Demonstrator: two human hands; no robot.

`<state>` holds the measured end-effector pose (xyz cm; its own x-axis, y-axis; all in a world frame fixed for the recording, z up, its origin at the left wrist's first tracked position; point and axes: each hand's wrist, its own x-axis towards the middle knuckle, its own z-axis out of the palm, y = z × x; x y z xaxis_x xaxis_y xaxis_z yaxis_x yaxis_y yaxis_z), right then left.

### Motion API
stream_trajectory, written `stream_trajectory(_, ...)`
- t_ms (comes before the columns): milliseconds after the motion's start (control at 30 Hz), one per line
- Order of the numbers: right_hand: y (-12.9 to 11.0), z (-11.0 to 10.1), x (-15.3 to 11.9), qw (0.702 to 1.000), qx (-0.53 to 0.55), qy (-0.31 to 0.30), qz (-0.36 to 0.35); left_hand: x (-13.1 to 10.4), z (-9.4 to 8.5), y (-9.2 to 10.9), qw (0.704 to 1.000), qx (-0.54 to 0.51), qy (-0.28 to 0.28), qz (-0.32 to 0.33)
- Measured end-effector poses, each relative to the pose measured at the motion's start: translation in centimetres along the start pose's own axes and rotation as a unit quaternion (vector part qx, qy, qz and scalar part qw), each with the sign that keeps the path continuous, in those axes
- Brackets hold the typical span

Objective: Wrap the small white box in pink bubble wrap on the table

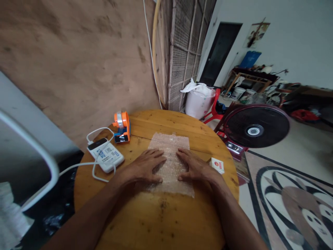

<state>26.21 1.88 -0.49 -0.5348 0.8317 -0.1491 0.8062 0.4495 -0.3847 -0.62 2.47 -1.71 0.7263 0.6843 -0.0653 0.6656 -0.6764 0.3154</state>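
Observation:
A sheet of clear bubble wrap lies flat on the round wooden table in front of me. My left hand rests on its left side with the fingers spread. On the right side lies my right hand, fingers apart too. Neither hand grips anything. Just beyond my right wrist is a small white box with a red mark. An orange and blue tape dispenser stands at the table's far left, and a white power bank with a cable lies left of my left hand.
A wooden board leans behind the table. At the far right edge stand a dark round electric appliance, a red plastic chair and a white sack. White cable runs off the table's left side.

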Motion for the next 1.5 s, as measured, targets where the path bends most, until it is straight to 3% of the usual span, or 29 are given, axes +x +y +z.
stream_trajectory(233, 0.3, 0.1, 0.1, 1.0, 0.004, -0.012, 0.007, -0.2, -0.7, 0.7, 0.999, -0.003, 0.031, 0.013)
stream_trajectory(367, 0.2, 0.0, 0.0, 1.0, -0.004, -0.009, 0.002, -0.3, -0.8, 3.7, 0.994, -0.025, 0.064, 0.08)
stream_trajectory(467, 0.0, -0.1, -0.1, 1.0, 0.003, 0.002, -0.003, -0.2, -0.1, 6.3, 0.986, -0.047, 0.045, 0.153)
stream_trajectory(567, 0.2, -0.3, -0.3, 1.0, 0.008, -0.006, 0.001, -0.3, 0.6, 7.7, 0.986, -0.029, 0.039, 0.162)
stream_trajectory(733, 0.8, -0.4, -0.7, 1.0, 0.024, -0.002, -0.007, -0.7, 0.7, 7.7, 0.987, -0.024, 0.023, 0.156)
stream_trajectory(933, 0.7, 0.2, -0.3, 0.997, 0.016, 0.076, -0.031, -0.9, 0.8, 7.9, 0.987, -0.03, 0.033, 0.154)
stream_trajectory(1167, 0.8, 0.7, 0.3, 0.991, 0.008, 0.127, -0.037, -1.0, 0.7, 8.9, 0.976, -0.055, 0.007, 0.213)
stream_trajectory(1300, 0.4, 0.5, 0.2, 0.99, 0.013, 0.133, -0.042, -1.3, 0.6, 9.4, 0.975, -0.067, -0.008, 0.212)
stream_trajectory(1500, -0.4, 0.1, 0.7, 0.978, 0.1, 0.18, -0.044, -1.4, 0.8, 9.5, 0.975, -0.071, -0.004, 0.211)
